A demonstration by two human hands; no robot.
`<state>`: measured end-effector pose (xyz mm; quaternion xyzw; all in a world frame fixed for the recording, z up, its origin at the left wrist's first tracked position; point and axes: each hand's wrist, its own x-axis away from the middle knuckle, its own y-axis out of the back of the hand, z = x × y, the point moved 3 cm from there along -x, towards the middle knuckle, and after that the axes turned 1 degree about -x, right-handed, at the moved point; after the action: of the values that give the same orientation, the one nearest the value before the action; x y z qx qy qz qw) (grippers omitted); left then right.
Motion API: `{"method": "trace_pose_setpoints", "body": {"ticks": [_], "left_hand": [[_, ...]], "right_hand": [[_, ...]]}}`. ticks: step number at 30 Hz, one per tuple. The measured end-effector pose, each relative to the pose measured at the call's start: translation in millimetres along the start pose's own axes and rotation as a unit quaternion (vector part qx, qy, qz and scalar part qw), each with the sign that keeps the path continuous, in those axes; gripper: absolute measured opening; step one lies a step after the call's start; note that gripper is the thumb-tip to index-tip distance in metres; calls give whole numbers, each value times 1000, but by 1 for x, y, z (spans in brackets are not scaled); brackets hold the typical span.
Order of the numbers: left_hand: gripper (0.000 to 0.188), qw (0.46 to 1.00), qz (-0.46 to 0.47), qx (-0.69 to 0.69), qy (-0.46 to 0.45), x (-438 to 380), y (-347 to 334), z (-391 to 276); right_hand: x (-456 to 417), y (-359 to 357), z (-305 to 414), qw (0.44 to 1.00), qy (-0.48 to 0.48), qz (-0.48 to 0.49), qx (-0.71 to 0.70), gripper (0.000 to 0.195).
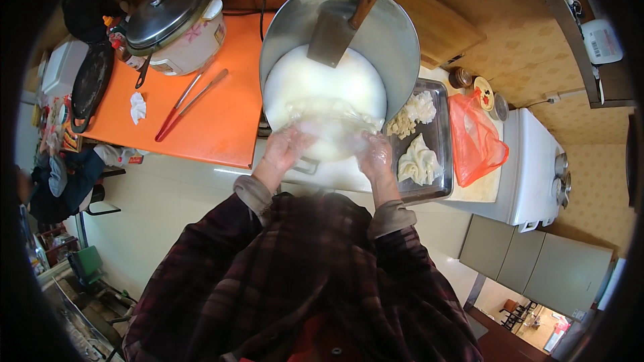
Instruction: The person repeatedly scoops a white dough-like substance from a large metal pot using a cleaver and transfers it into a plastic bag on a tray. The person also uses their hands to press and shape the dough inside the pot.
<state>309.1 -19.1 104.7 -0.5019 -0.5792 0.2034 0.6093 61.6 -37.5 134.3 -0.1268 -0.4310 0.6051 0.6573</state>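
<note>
My left hand and my right hand hold a pale, wet, translucent sheet between them, at the near rim of a large metal pot. Both sets of fingers are blurred and partly hidden by the sheet. A whitish mass, whose nature I cannot tell, fills the lower part of the pot. Across the pot's far side lies a cleaver with a wooden handle. To the right, a metal tray bears a folded pale piece and crumpled whitish pieces.
An orange table at left holds red-handled tongs, a crumpled tissue, a lidded electric cooker and a black pan. Right of the tray are a red plastic bag, small jars and a white appliance. A seated person is at far left.
</note>
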Motion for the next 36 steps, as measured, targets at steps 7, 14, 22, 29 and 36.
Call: {"method": "trace_pose_setpoints", "body": {"ticks": [7,14,22,29,36], "left_hand": [[34,992,-10,110,54,27,-47,51],[34,915,-110,-389,-20,21,3,12],[24,891,-68,-431,-122,19,45,-45],[33,998,-11,-60,2,25,19,-17],[37,987,-93,-78,-104,33,32,-82]], "right_hand": [[21,-41,-23,994,-89,-11,-60,33],[6,16,8,931,50,-89,350,30],[22,33,56,956,151,-137,210,13],[14,71,40,988,70,-98,97,19],[26,70,122,916,269,-155,254,6]]}}
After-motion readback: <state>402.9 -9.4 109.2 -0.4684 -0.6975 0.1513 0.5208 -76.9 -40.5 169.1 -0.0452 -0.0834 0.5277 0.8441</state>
